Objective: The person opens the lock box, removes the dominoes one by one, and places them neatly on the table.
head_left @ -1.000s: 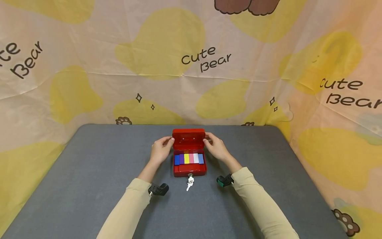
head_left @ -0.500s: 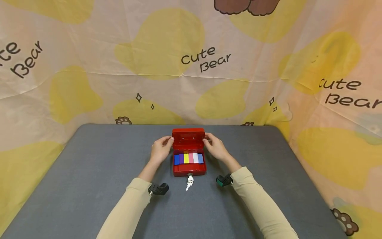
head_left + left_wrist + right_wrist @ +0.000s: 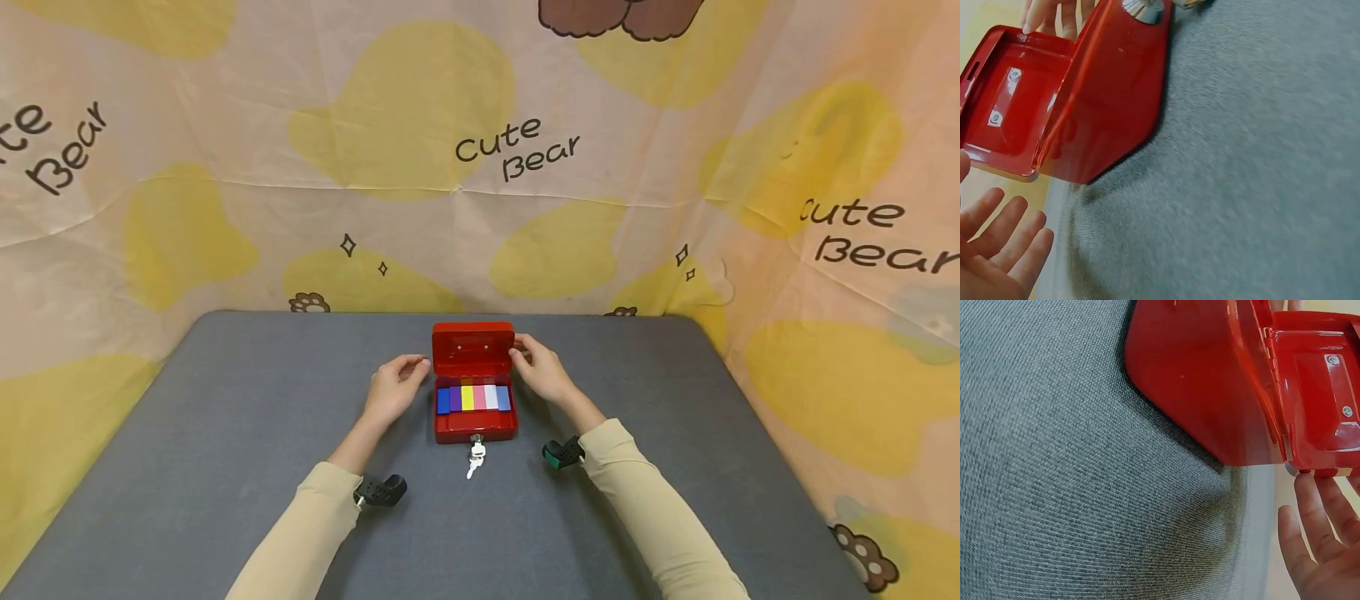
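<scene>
Your left hand has its fingers spread a little and holds nothing. In the head view, its tips are just beside the red lid, near the left edge but not touching it. Your right hand is the nearer one: it touches the lid's right edge and looks to pinch it, thumb in front and fingers behind. The right wrist view shows fingertips against that edge, but not the thumb clearly.

So the lid is to the right of your left hand and to the left of your right hand. It stands up at the back of the red box, with its inside facing you. The box sits between your two hands, and its long side seems to run from left to right.

In the box is a row of six blocks. From the left they are blue, purple, yellow, pink, white and blue. At the front, keys hang from the lock, toward you. Under it all is the gray table.

Behind is a cloth with yellow blobs and paw prints. On it you can read "cute Bear" in the middle and on the right; on the left, the first word is cut off. I can read no name on the box.
</scene>
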Action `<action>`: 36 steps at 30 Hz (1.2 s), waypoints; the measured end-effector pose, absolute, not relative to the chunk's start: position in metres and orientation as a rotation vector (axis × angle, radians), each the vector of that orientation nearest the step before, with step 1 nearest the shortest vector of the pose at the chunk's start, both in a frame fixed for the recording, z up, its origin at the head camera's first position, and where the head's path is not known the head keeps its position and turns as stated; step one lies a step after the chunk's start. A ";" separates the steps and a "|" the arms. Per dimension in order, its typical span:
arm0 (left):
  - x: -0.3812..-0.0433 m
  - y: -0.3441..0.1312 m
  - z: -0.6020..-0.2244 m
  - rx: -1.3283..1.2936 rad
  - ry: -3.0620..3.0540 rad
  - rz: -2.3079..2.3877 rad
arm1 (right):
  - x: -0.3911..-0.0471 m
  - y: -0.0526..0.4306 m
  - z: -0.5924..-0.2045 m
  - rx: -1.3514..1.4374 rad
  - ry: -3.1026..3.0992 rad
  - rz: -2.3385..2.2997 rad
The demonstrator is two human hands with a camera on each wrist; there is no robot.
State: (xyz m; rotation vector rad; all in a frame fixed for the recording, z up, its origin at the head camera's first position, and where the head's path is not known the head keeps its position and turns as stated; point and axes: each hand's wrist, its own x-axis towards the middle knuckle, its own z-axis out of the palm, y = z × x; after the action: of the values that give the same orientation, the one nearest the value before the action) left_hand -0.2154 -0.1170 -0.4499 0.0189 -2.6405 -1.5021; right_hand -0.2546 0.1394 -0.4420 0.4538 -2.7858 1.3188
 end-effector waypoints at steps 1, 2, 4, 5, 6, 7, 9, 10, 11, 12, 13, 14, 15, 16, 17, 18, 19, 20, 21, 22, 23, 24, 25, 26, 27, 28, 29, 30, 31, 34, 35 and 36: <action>-0.214 -0.118 -0.450 0.006 -2.648 -1.502 | -0.255 0.139 -0.442 0.455 -2.786 1.320; -0.212 -0.118 -0.451 -0.009 -2.656 -1.504 | -0.255 0.139 -0.442 0.456 -2.785 1.322; -0.209 -0.119 -0.451 -0.049 -2.675 -1.510 | -0.255 0.139 -0.442 0.461 -2.781 1.322; -0.208 -0.120 -0.451 -0.063 -2.682 -1.518 | -0.255 0.139 -0.443 0.463 -2.779 1.322; -0.207 -0.120 -0.452 -0.072 -2.690 -1.527 | -0.255 0.139 -0.443 0.461 -2.779 1.321; -0.205 -0.120 -0.452 -0.081 -2.700 -1.534 | -0.255 0.139 -0.443 0.460 -2.780 1.321; -0.203 -0.120 -0.452 -0.112 -2.720 -1.544 | -0.255 0.139 -0.443 0.455 -2.782 1.322; -0.202 -0.120 -0.452 -0.123 -2.731 -1.553 | -0.256 0.139 -0.444 0.454 -2.784 1.321; -0.201 -0.120 -0.452 -0.130 -2.741 -1.561 | -0.256 0.139 -0.444 0.461 -2.781 1.317; -0.200 -0.120 -0.452 -0.141 -2.755 -1.561 | -0.256 0.139 -0.444 0.462 -2.782 1.318; -0.199 -0.121 -0.452 -0.158 -2.766 -1.561 | -0.256 0.139 -0.444 0.464 -2.782 1.318; -0.198 -0.121 -0.451 -0.176 -2.777 -1.563 | -0.256 0.139 -0.444 0.465 -2.782 1.317; -0.197 -0.121 -0.451 -0.191 -2.789 -1.560 | -0.256 0.139 -0.444 0.466 -2.781 1.316; -0.196 -0.122 -0.452 -0.197 -2.802 -1.560 | -0.256 0.139 -0.444 0.467 -2.780 1.317; -0.195 -0.122 -0.452 -0.213 -2.814 -1.553 | -0.256 0.139 -0.444 0.471 -2.779 1.314; -0.194 -0.122 -0.453 -0.231 -2.824 -1.547 | -0.256 0.139 -0.444 0.465 -2.781 1.319; -0.193 -0.123 -0.453 -0.242 -2.832 -1.546 | -0.256 0.139 -0.444 0.466 -2.781 1.322; -0.192 -0.123 -0.453 -0.257 -2.841 -1.540 | -0.256 0.139 -0.444 0.466 -2.780 1.323; -0.191 -0.124 -0.454 -0.270 -2.846 -1.534 | -0.256 0.139 -0.444 0.467 -2.780 1.324; -0.190 -0.125 -0.455 -0.281 -2.853 -1.526 | -0.256 0.139 -0.444 0.468 -2.781 1.324; -0.189 -0.125 -0.456 -0.291 -2.859 -1.521 | -0.256 0.139 -0.444 0.467 -2.781 1.327; -0.188 -0.125 -0.457 -0.298 -2.865 -1.518 | -0.256 0.139 -0.444 0.462 -2.784 1.330; -0.187 -0.125 -0.458 -0.304 -2.870 -1.514 | -0.256 0.139 -0.444 0.461 -2.785 1.331; -0.186 -0.126 -0.459 -0.315 -2.874 -1.507 | -0.256 0.139 -0.444 0.459 -2.787 1.330; -0.186 -0.125 -0.459 -0.326 -2.878 -1.499 | -0.256 0.139 -0.444 0.462 -2.787 1.329; -0.185 -0.125 -0.460 -0.334 -2.883 -1.492 | -0.256 0.139 -0.444 0.462 -2.787 1.328; -0.184 -0.125 -0.460 -0.346 -2.884 -1.488 | -0.256 0.139 -0.444 0.462 -2.788 1.328; -0.184 -0.125 -0.460 -0.358 -2.883 -1.482 | -0.256 0.139 -0.444 0.464 -2.789 1.324; -0.183 -0.124 -0.461 -0.369 -2.884 -1.472 | -0.256 0.139 -0.444 0.465 -2.788 1.323; -0.182 -0.123 -0.461 -0.387 -2.894 -1.441 | -0.257 0.139 -0.444 0.471 -2.786 1.314; -0.182 -0.122 -0.461 -0.396 -2.899 -1.421 | -0.257 0.139 -0.444 0.471 -2.788 1.311; -0.182 -0.122 -0.461 -0.399 -2.906 -1.405 | -0.257 0.139 -0.444 0.470 -2.788 1.309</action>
State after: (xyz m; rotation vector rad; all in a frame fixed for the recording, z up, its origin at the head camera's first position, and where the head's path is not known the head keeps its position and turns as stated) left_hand -0.1817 -0.1217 -0.4609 -0.3985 -2.9058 -1.4049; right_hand -0.2568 0.1393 -0.4445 0.4696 -2.7883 1.3091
